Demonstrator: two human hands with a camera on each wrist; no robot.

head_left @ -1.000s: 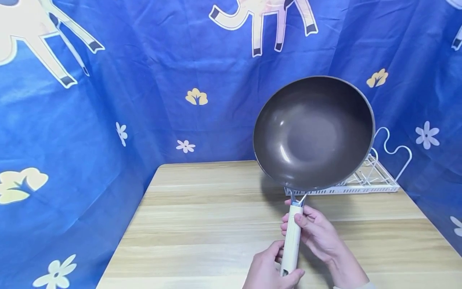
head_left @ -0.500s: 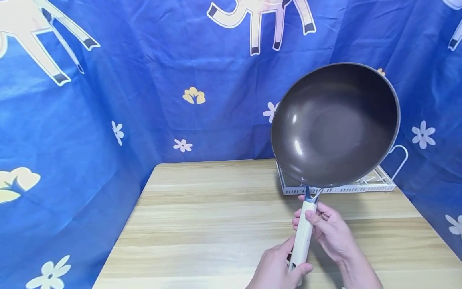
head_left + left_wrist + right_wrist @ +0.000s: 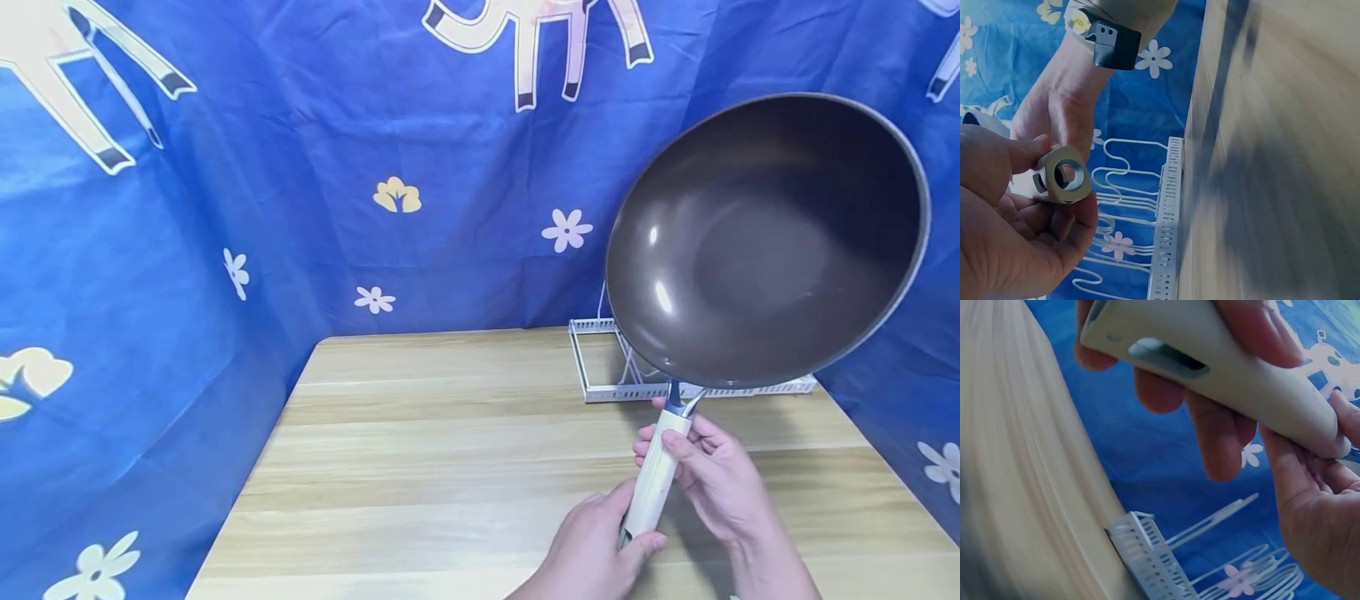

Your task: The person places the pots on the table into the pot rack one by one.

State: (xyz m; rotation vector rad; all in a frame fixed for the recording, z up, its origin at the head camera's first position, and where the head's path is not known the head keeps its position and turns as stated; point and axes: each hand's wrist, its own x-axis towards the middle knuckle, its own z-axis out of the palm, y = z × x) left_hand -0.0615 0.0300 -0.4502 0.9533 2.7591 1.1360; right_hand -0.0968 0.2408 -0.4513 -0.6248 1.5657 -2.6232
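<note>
Gripping the butt of the pale handle [image 3: 654, 483], the left hand [image 3: 592, 554] is curling thumb and fingers round its end, as the left wrist view shows with the hollow end [image 3: 1064, 175] pinched there. Just beyond it, the right hand [image 3: 716, 479] is wrapping the upper handle below the metal neck, fingers closed round it. Both hands are holding the wok [image 3: 765, 242] aloft, clear of the bench [image 3: 450, 450], its dark bowl tilting toward the camera. Compared with a second ago, the wok is sitting higher and farther right, and the hands are lying farther right too; it is now hanging over the white wire rack [image 3: 611, 367] at the bench's far right, hiding most of it. By my judgement the wok is being carried toward that rack, though nothing is touching it yet. Behind everything, the blue patterned cloth [image 3: 300, 167] is hanging as a backdrop.
</note>
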